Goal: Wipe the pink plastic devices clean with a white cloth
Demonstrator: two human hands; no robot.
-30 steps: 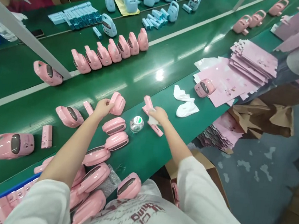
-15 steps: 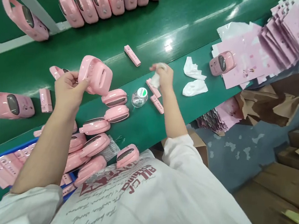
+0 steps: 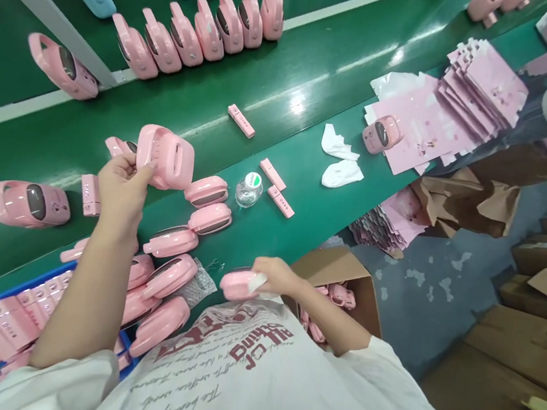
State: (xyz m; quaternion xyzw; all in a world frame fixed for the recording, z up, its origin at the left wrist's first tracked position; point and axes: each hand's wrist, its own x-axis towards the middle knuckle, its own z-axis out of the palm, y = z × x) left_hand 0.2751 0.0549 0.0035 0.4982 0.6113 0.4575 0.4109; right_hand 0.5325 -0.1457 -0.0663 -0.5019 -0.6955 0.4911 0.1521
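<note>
My left hand (image 3: 123, 188) is closed on a glossy pink plastic device with a loop handle (image 3: 178, 164), holding it raised above the bench, its slotted side facing me. Near the bench's front edge, my right hand (image 3: 274, 278) is closed on a white cloth (image 3: 256, 282). That hand and cloth are against another pink device (image 3: 235, 285) with a dark window; whether the fingers also grip it, I cannot tell. A small clear jar with a white and green lid (image 3: 249, 190) stands between the hands, beside two small pink bars (image 3: 280, 202).
More pink devices (image 3: 171, 275) crowd the bench left of my right hand, by a blue tray (image 3: 26, 285) of pink bars. Two white cloths (image 3: 343, 173) lie right of the jar. Flat pink boxes (image 3: 484, 91) are stacked farther right. An open carton (image 3: 373, 292) stands below the edge.
My right hand has come from beyond the jar back towards my body with the white cloth, reaching the pink device at the front edge. My left hand still holds its device up.
</note>
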